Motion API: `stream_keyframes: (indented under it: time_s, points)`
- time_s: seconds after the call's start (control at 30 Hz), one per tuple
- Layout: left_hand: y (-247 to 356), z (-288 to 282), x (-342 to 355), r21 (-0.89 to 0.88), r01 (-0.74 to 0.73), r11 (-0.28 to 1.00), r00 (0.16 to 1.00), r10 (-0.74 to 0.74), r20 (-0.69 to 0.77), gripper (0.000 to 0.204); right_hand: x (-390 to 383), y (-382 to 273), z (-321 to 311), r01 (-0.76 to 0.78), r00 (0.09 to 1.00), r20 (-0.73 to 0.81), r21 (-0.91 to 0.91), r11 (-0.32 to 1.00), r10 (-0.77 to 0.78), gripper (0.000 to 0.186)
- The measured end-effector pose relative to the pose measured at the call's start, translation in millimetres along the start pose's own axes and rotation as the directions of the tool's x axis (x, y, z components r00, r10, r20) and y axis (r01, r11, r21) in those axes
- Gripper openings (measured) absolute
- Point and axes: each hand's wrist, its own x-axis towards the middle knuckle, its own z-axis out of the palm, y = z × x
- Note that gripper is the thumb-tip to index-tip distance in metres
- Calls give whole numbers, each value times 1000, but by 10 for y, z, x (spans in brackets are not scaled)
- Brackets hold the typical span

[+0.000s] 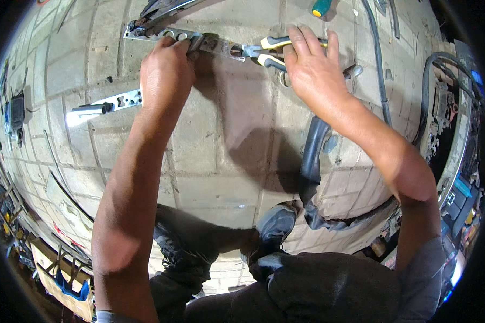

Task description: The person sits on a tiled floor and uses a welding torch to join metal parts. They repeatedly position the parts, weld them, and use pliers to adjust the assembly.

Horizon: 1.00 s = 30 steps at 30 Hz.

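My left hand (168, 70) is closed on a flat metal strip (219, 47) with round holes, near the floor at the top of the view. The fingertips are partly hidden behind the hand. My right hand (317, 67) grips pliers (269, 61) with yellow and black handles. Their jaws meet the right end of the strip; whether they clamp it is too small to tell. Below and left of my left hand lies a second metal strip (128, 100), with a dark cylindrical part (91, 109) on it.
A green tool handle (321, 7) lies beyond my right hand. One black hose (380, 70) runs along the right; a thicker black tube (313, 153) lies below my right forearm. Metal parts line the right edge (443, 102). A wooden box (64, 280) stands at lower left. My shoes (275, 223) are on the paved floor (196, 156).
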Motion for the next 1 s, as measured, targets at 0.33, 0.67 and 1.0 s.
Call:
stream_keyframes:
  time_s: [0.33, 0.67, 1.0]
  points:
    - [-48, 39, 44, 49, 26, 998, 998, -29, 51, 18, 100, 29, -133, 106, 986, 126, -5, 994, -105, 22]
    - [-28, 26, 35, 66, 60, 996, 995, -65, 75, 20, 14, -174, -322, -297, 910, 411, 571, 765, 46, 28]
    - [-7, 1, 70, 75, 111, 991, 987, -119, 112, 19, 98, -125, -368, -656, 755, 655, 755, 1, 23, 17]
